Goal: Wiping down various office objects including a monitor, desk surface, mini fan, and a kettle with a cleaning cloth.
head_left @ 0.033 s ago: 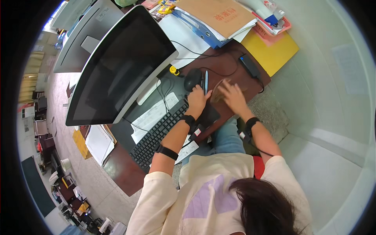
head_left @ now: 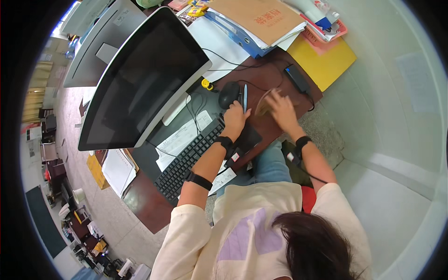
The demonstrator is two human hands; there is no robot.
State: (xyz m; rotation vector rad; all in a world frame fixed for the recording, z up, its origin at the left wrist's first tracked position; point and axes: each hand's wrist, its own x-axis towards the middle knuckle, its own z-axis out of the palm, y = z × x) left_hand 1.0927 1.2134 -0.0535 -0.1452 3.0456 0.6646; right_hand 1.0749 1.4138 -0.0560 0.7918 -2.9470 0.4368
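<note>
My left hand (head_left: 235,119) holds a blue pen (head_left: 245,97) upright beside a black mouse (head_left: 228,93) on the dark wooden desk (head_left: 140,200). My right hand (head_left: 282,109) lies a little to the right, its fingers closed over a small tan object (head_left: 262,106) on the desk. A dark flat pad (head_left: 248,136) sits under my left wrist. A black keyboard (head_left: 186,158) stretches along my left forearm. Both wrists wear black bands.
A large dark monitor (head_left: 140,79) stands to the left, with papers (head_left: 179,140) in front of it. A black power adapter (head_left: 298,79), a yellow folder (head_left: 324,58), a blue binder (head_left: 233,30) and a brown envelope (head_left: 256,18) fill the desk's far end.
</note>
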